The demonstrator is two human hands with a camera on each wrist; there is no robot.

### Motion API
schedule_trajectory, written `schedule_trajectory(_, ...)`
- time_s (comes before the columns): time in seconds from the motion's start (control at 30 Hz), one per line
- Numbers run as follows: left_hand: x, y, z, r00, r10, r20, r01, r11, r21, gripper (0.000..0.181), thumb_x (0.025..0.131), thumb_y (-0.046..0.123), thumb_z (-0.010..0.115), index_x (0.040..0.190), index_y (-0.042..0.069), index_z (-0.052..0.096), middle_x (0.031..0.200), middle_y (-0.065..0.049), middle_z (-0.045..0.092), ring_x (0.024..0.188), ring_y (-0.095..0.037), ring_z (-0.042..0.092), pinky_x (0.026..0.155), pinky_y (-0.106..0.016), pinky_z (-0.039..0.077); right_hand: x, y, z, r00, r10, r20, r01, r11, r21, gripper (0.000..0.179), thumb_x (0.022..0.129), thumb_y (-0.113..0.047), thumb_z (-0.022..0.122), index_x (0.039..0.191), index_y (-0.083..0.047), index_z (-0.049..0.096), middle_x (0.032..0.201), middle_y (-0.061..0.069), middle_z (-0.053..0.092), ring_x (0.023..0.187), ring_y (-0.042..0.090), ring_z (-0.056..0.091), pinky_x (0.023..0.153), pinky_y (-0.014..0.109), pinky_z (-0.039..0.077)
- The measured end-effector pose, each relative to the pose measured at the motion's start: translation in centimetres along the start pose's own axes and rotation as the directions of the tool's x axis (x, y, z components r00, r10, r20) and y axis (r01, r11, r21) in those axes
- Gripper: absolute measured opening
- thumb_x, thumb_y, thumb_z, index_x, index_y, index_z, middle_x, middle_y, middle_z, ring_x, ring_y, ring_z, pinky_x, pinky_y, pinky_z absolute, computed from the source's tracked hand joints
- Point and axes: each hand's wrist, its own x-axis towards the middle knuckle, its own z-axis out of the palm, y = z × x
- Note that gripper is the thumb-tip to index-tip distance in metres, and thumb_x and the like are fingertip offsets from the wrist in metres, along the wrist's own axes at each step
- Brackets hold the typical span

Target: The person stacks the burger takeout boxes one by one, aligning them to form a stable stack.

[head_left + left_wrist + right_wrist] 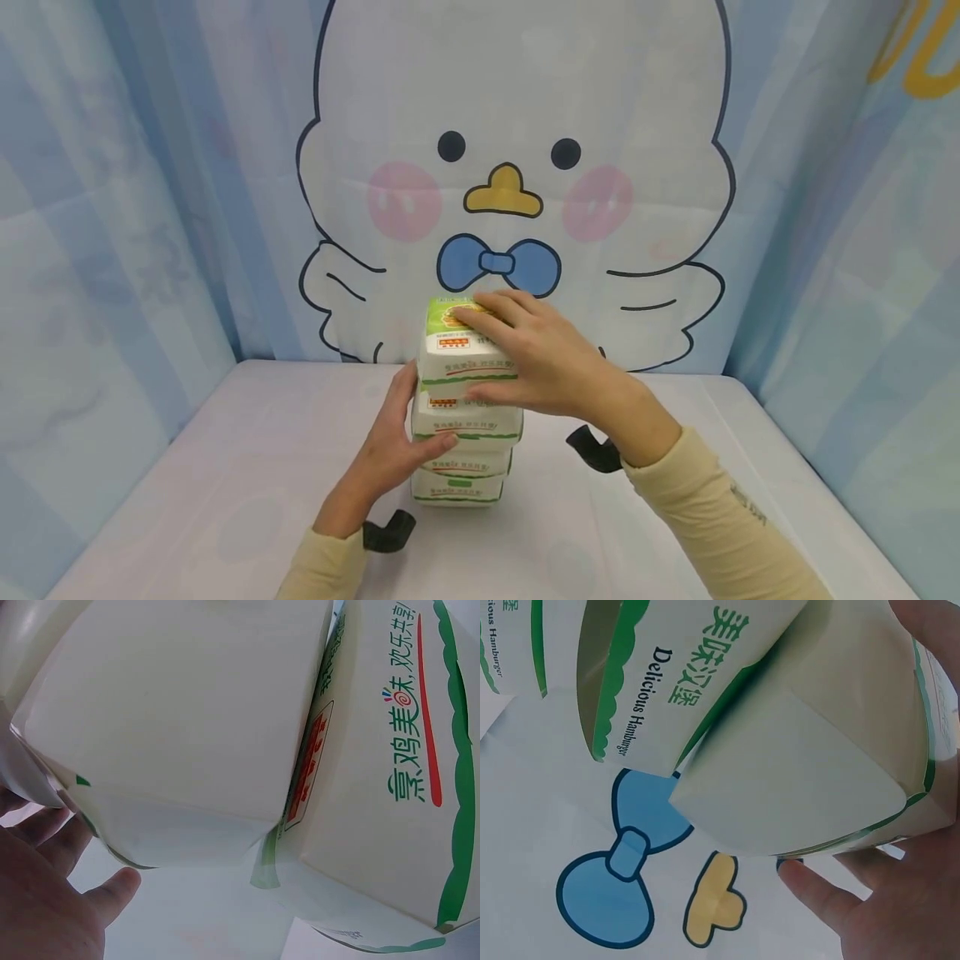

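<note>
Several white hamburger boxes with green trim stand stacked in front of me in the head view. My right hand [543, 358] holds the top box [465, 367], its fingers over the lid and its thumb against the front. Lower on the left side, my left hand [390, 458] grips the second box [480, 425], thumb across its front. Under that, the lower boxes [459, 490] reach the table. In the left wrist view, fingertips [120, 892] lie along a box edge. The right wrist view shows "Delicious Hamburger" on a box side [667, 682] and fingers [817, 889] beside a box.
The stack stands on a pale cloth-covered table [262, 483]. Behind it hangs a backdrop [517, 75] with a printed chick and blue bow tie. Blue-and-white curtains [847, 292] close off both sides. Black curved pieces [390, 532] show at both wrists.
</note>
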Motion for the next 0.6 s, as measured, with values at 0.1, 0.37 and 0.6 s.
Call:
schedule_trajectory(0.1,0.04,0.05,0.01,1.0,-0.006,0.001,0.006,1.0,0.001,0.099,0.082,0.029,0.08,0.156,0.038,0.015,0.156,0.001,0.027,0.139,-0.024,0.037,0.112,-0.065,0.033,-0.18,0.06,0.03,1.0,0.006,-0.003,-0.006,1.0,0.004,0.081,0.082,-0.055,0.074,0.148,-0.019,0.045,0.149,0.01,0.047,0.137,0.029,0.042,0.109,0.05,0.043)
schedule_trajectory(0.37,-0.06,0.12,0.02,1.0,-0.021,-0.004,0.021,1.0,-0.002,0.096,0.082,0.028,0.081,0.155,0.035,0.019,0.152,-0.001,0.032,0.134,-0.024,0.042,0.11,-0.062,0.038,-0.33,-0.03,0.15,1.0,0.016,-0.022,-0.017,1.0,-0.014,0.075,0.084,-0.052,0.073,0.147,-0.02,0.048,0.146,0.006,0.049,0.133,0.026,0.045,0.105,0.048,0.045)
schedule_trajectory(0.6,-0.16,0.07,-0.02,1.0,-0.031,-0.003,0.031,0.999,-0.008,0.096,0.082,0.026,0.081,0.154,0.032,0.019,0.15,-0.003,0.033,0.133,-0.027,0.043,0.108,-0.06,0.041,-0.39,-0.19,0.32,0.999,0.007,-0.051,-0.008,1.0,-0.028,0.078,0.081,-0.056,0.074,0.146,-0.021,0.048,0.145,0.007,0.05,0.134,0.028,0.042,0.107,0.05,0.043)
